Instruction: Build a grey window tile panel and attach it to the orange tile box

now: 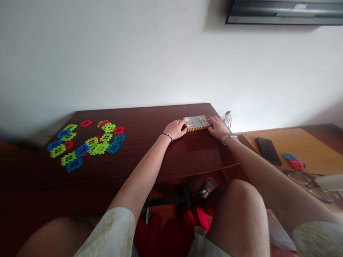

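A flat assembled block of interlocking toy tiles [197,123], grey on top with an orange and yellow toothed edge at the front, lies on the dark wooden table [150,146]. Around its left end, my left hand [176,129] is closed, thumb towards the front corner. My right hand [218,127] grips the opposite end. Some fingertips of both hands are hidden by the hands or the block. Loose window-shaped tiles [105,137] in green, blue and red are spread over the left part of the table, apart from my hands.
A black phone [268,151], a few blue and red tiles [296,163] and eyeglasses [302,178] lie on a lighter wooden surface [318,146] at the right. A dark cable [227,119] is behind my right hand. The wall [134,53] borders the table's back.
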Motion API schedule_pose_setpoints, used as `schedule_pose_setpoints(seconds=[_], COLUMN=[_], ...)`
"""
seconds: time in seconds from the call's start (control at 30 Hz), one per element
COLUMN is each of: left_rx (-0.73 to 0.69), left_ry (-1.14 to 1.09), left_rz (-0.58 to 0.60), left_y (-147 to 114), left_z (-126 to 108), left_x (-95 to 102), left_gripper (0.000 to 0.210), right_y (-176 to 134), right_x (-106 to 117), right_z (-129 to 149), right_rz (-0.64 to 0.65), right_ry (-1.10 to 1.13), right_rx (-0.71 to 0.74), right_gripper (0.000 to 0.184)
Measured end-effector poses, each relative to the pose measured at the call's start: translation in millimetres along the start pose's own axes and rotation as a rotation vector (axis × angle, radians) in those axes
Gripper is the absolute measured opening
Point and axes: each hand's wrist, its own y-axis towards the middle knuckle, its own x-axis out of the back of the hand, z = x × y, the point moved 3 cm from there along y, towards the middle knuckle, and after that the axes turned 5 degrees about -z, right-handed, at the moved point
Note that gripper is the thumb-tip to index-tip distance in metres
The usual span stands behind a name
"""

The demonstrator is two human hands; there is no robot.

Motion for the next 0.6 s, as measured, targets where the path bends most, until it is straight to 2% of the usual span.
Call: schedule_pose_setpoints(seconds=[0.6], left_rx=[0.012], left_ry=[0.001], left_rz=[0.002], left_y=[0.4], left_z=[-0.9], left_x=[0.5], left_gripper=[0.018], right_y=[0.3], right_x=[-3.6], right_z=[-5.9], right_rz=[-0.02], right_ry=[0.055], right_rx=[0.007], right_gripper=[0.036])
